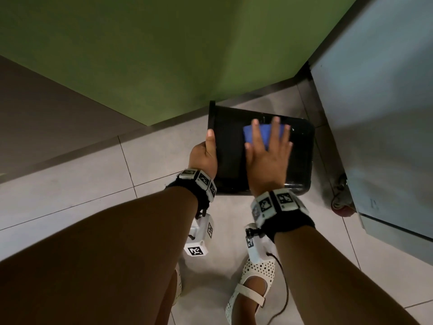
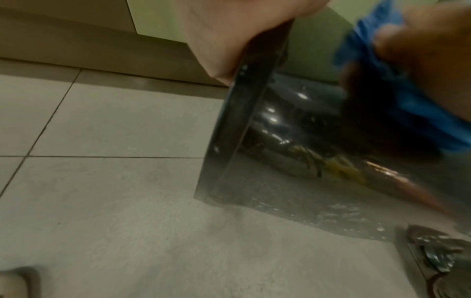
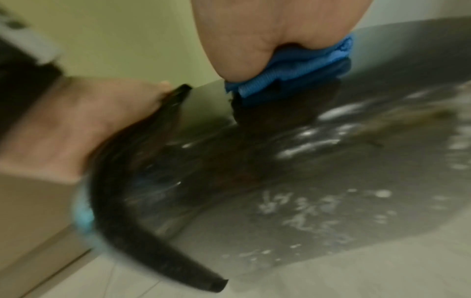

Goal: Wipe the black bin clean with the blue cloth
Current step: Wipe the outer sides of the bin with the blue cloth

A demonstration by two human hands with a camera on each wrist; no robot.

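Wiping the tipped black bin (image 1: 297,158)
Left hand (image 1: 203,156) grips the rim; flat, spread right hand (image 1: 269,156) presses blue cloth (image 1: 262,134); overlapping strokes would work best

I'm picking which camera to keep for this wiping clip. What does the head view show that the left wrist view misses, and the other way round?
Only the head view shows both forearms, the white shoes and the right hand spread flat on the cloth. Only the left wrist view shows wet droplets and yellowish reflections on the bin's glossy side. Both show the left hand gripping the bin's rim, the cloth, the tiled floor and the caster.
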